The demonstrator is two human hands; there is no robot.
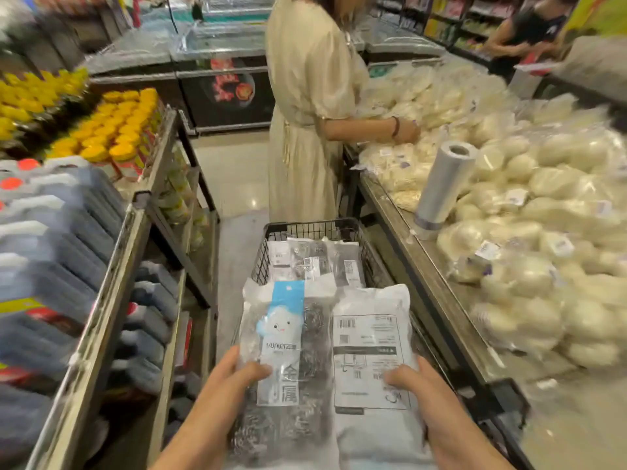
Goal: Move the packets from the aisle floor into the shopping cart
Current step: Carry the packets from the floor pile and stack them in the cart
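**Two packets held over the cart**

The left hand [234, 371] grips the near left edge of a clear packet [288, 334] with a blue-and-white label, its thumb curled over the top face; dark coiled scourers show through the plastic. The right hand [417, 381] holds the second packet [371, 354], the one turned label-back up (barcodes and printed boxes showing), with the thumb pressed on top and the fingers hidden beneath. The two packets lie side by side, touching along their long edges, above the near end of the black wire shopping cart [305, 228].

More packets [315, 259] of the same kind lie in the far end of the cart.

To the left stands a metal rack [112, 262] of dark bottles with yellow-capped ones farther back. To the right, a counter [424, 266] carries bagged white buns and a roll of plastic bags [444, 184]. A person in a cream dress [305, 130] stands beyond the cart, reaching to the counter.
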